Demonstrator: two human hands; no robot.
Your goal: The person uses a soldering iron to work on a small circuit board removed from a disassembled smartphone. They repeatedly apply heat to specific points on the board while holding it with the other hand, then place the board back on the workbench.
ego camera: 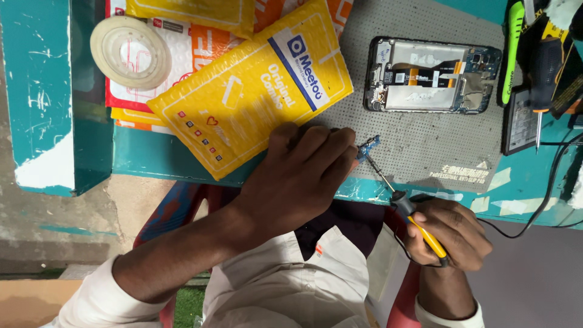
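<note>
- Left hand [303,176] is curled over with the fingertips pinched down on a tiny blue circuit board [368,147], pinning it at the near edge of the grey mat [425,140]. The board's pretty small, blue with some metal bits on it, can't make out more than that.
- Right hand [449,234] is wrapped in a closed grip around a soldering iron [413,218], yellow handle with a black collar and a thin metal shaft. The tip sits right at the little board, touching or as good as.
- A black cord [546,194] runs from the iron off to the right over the bench [152,158], which is teal, scuffed paint with white patches.
- The mat is grey rubbery stuff with a fine dotted texture.
- Further back on the mat there's an opened phone [432,76], back off, dark frame with silvery shielding and an orange flex strip showing.
- Left of the hands: a yellow padded bubble mailer [249,91], crinkly and shiny, lying on a stack of more envelopes, with a roll of clear tape [130,51] on top.
- Far right edge has a green-handled tool [513,48] and a screwdriver [539,91] in a dark clutter.
</note>
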